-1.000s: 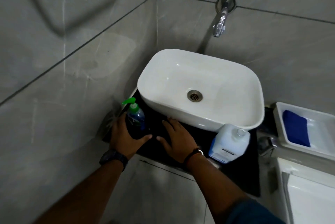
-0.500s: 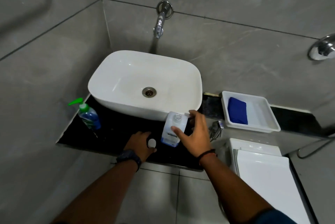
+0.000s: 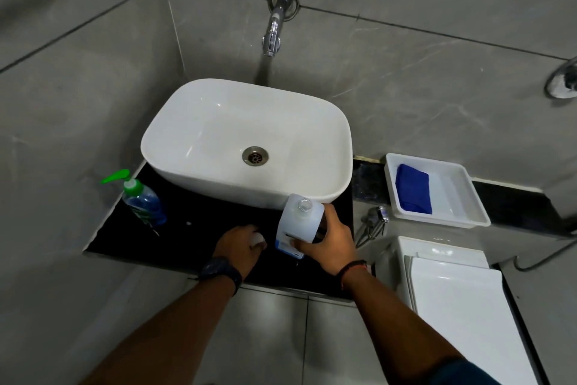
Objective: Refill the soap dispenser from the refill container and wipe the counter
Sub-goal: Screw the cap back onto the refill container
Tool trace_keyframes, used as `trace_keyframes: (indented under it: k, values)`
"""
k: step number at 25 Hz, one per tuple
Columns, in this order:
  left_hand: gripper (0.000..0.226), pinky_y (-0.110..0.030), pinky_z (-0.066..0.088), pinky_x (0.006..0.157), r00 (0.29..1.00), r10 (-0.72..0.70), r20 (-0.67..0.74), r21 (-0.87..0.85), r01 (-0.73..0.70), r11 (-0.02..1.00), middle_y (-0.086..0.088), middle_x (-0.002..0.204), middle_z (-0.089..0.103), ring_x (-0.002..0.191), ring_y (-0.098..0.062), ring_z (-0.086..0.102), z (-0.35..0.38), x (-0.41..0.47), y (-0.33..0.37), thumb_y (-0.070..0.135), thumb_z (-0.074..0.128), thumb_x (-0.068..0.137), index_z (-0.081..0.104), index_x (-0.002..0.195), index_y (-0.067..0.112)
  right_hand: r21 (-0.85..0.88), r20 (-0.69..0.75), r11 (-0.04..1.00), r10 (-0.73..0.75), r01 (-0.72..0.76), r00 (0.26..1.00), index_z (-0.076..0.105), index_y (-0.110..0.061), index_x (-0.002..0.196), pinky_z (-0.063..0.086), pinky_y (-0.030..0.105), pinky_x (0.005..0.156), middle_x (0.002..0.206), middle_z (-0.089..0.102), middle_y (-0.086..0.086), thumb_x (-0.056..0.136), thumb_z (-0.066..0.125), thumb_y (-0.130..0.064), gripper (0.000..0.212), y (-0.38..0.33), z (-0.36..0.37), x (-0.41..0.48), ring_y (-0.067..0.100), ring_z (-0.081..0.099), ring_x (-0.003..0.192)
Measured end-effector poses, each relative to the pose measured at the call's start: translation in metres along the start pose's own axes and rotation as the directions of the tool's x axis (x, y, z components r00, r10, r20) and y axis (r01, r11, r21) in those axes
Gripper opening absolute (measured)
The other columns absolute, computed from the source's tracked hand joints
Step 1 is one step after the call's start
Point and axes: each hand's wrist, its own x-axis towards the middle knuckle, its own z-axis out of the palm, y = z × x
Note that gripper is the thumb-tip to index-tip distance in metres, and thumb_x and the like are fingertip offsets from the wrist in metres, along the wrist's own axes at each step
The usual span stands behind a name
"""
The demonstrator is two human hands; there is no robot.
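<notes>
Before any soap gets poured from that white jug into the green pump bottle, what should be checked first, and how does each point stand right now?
1. Refill container uncapped: ok, its neck is open.
2. Refill container held: ok, right hand grips it.
3. Cap accounted for: ok, in the left hand.
4. Soap dispenser opened: not ok, its green pump is still on.
5. Dispenser close by: not ok, it stands apart at the counter's left end.
6. Blue cloth ready: ok, lying in the white tray.

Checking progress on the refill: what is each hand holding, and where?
The right hand grips the refill container around its lower body. The left hand holds a small white cap at the fingertips.
</notes>
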Motion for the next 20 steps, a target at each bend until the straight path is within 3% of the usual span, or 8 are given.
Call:
trace_keyframes:
  k: [2, 3, 5, 8, 12, 15, 20]
  values:
    - [0.027, -0.029, 0.052, 0.075, 0.983, -0.089, -0.162, -0.264, 0.044, 0.964, -0.003, 0.09, 0.07, 0.082, -0.021, 0.065, -0.016, 0.003, 0.019, 0.028, 0.076, 0.074, 0.068, 0.097, 0.016, -0.011, -0.004, 1.0, 0.01, -0.01, 1.0, 0.045, -0.041, 0.116, 0.05, 0.016, 0.076, 0.11, 0.063, -0.008, 0.054, 0.085, -0.035, 0.074, -0.004, -0.002, -0.001, 0.01, 0.06, 0.099]
    - [0.027, -0.025, 0.053, 0.074, 0.973, -0.077, -0.219, -0.342, -0.003, 0.94, 0.002, 0.086, 0.069, 0.077, -0.015, 0.064, -0.026, 0.005, 0.033, 0.028, 0.078, 0.071, 0.069, 0.095, 0.018, -0.017, -0.009, 1.0, 0.014, -0.015, 1.0, 0.046, -0.041, 0.116, 0.052, 0.023, 0.079, 0.111, 0.063, -0.007, 0.054, 0.084, -0.036, 0.073, -0.007, -0.004, -0.002, 0.011, 0.06, 0.1]
    - [0.029, -0.012, 0.046, 0.069, 0.948, 0.062, -0.313, -0.353, -0.177, 0.919, 0.01, 0.082, 0.064, 0.072, -0.009, 0.061, -0.045, 0.008, 0.062, 0.028, 0.081, 0.068, 0.072, 0.094, 0.018, -0.024, -0.013, 0.999, 0.023, -0.023, 1.0, 0.046, -0.039, 0.118, 0.053, 0.031, 0.083, 0.113, 0.063, -0.005, 0.053, 0.084, -0.038, 0.075, -0.015, -0.009, -0.004, 0.013, 0.06, 0.101]
    - [0.027, -0.015, 0.041, 0.071, 0.887, 0.264, -0.379, -0.268, -0.378, 0.886, 0.008, 0.079, 0.066, 0.071, -0.011, 0.057, -0.066, 0.006, 0.099, 0.026, 0.082, 0.067, 0.073, 0.092, 0.02, -0.047, -0.021, 0.999, 0.01, -0.011, 1.0, 0.045, -0.037, 0.118, 0.054, 0.031, 0.082, 0.112, 0.062, -0.004, 0.052, 0.084, -0.04, 0.076, -0.031, -0.021, -0.008, 0.014, 0.059, 0.099]
    - [0.027, -0.019, 0.043, 0.074, 0.837, 0.441, -0.323, -0.177, -0.511, 0.841, -0.003, 0.088, 0.071, 0.079, -0.018, 0.06, -0.081, 0.001, 0.119, 0.023, 0.081, 0.069, 0.074, 0.095, 0.017, -0.106, -0.029, 0.994, -0.031, 0.028, 0.999, 0.047, -0.033, 0.112, 0.054, 0.027, 0.072, 0.104, 0.061, -0.003, 0.053, 0.082, -0.039, 0.069, -0.048, -0.037, -0.012, 0.016, 0.059, 0.092]
    - [0.03, -0.028, 0.047, 0.073, 0.803, 0.537, -0.26, -0.138, -0.581, 0.802, -0.006, 0.087, 0.07, 0.081, -0.022, 0.062, -0.091, -0.001, 0.13, 0.022, 0.083, 0.065, 0.075, 0.093, 0.015, -0.136, -0.015, 0.989, -0.05, 0.048, 0.999, 0.047, -0.03, 0.113, 0.055, 0.036, 0.075, 0.105, 0.062, -0.001, 0.054, 0.082, -0.039, 0.069, -0.056, -0.046, -0.014, 0.019, 0.059, 0.093]
    - [0.035, -0.016, 0.04, 0.078, 0.815, 0.573, -0.086, -0.212, -0.576, 0.789, -0.008, 0.101, 0.068, 0.083, -0.018, 0.057, -0.108, 0.001, 0.138, 0.009, 0.077, 0.072, 0.07, 0.106, 0.011, -0.172, -0.026, 0.984, -0.061, 0.056, 0.998, 0.047, -0.03, 0.11, 0.055, 0.03, 0.071, 0.101, 0.063, -0.003, 0.051, 0.083, -0.042, 0.07, -0.063, -0.054, -0.016, 0.017, 0.06, 0.088]
